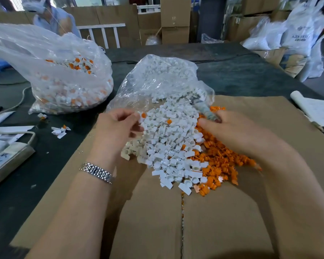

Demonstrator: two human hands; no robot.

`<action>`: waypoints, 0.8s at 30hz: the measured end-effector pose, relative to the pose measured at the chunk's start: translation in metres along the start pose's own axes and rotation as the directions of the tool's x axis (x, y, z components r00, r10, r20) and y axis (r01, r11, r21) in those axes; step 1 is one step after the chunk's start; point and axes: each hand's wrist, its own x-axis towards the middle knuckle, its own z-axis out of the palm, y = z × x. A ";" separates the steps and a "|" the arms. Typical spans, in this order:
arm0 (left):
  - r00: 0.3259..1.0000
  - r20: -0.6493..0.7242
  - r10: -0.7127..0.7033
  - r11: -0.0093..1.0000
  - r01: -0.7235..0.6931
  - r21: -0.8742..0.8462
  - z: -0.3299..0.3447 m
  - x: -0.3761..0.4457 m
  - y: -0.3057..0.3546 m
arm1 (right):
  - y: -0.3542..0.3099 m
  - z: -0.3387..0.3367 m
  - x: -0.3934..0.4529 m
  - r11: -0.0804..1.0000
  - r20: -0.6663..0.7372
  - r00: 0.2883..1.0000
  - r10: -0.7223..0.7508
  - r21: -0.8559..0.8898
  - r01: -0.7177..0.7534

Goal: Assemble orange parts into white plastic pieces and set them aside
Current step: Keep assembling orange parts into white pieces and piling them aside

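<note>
Looking down from my head camera, I see my left hand (pixel 118 126) at the left edge of the heap of white plastic pieces (pixel 168 143), fingers curled and pinching one white piece with an orange part (pixel 143 115) seated in or against it at the fingertips. My right hand (pixel 230 128) lies on the far right side of the heap, over the spread of loose orange parts (pixel 219 161), with a grey tool handle (pixel 204 109) running up and away from under its fingers; it looks gripped there, though blur keeps me from being sure how the fingers wrap it. Both heaps sit on a sheet of cardboard (pixel 157 221) laid over the bench (pixel 232 71), the white pile spilling out of a clear bag (pixel 157 77). The relation that matters: the bag of finished pieces (pixel 64 75), white with orange showing through, stands well to the left and beyond my left hand, so the left hand is the nearer one for setting aside. A few assembled pieces (pixel 60 130) lie loose on the bench between that bag and the cardboard. I judge the pinched piece is about ready to go leftward.
</note>
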 end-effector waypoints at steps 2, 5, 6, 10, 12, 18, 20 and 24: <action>0.988 -0.128 0.083 0.969 -0.050 0.243 -0.020 0.002 -0.003 | 0.015 -0.003 0.007 0.995 -0.099 0.994 0.038 -0.093 -0.048; 0.939 -0.291 0.181 0.790 0.037 0.612 -0.056 0.000 -0.011 | 0.035 0.001 0.012 0.967 -0.156 0.975 0.159 -0.175 -0.186; 0.927 -0.321 0.195 0.738 0.077 0.670 -0.065 -0.002 -0.013 | 0.039 0.004 0.011 0.950 -0.170 0.964 0.202 -0.206 -0.236; 0.974 -0.160 0.160 0.728 -0.008 0.685 -0.066 -0.016 -0.018 | 0.048 0.019 0.007 0.894 -0.198 0.941 0.274 -0.308 -0.326; 0.995 0.017 0.095 0.774 -0.085 0.628 -0.054 -0.024 -0.018 | 0.049 0.024 0.008 0.880 -0.206 0.944 0.257 -0.354 -0.317; 0.986 0.142 0.082 0.592 -0.163 0.789 -0.028 -0.034 -0.025 | 0.045 0.030 0.011 0.883 -0.209 0.954 0.217 -0.374 -0.283; 0.985 0.145 0.091 0.583 -0.171 0.795 -0.024 -0.035 -0.023 | 0.044 0.030 0.011 0.912 -0.165 0.963 0.212 -0.322 -0.255; 0.982 0.138 0.127 0.512 -0.184 0.839 -0.021 -0.037 -0.018 | 0.040 0.025 0.004 0.935 -0.156 0.977 0.148 -0.301 -0.190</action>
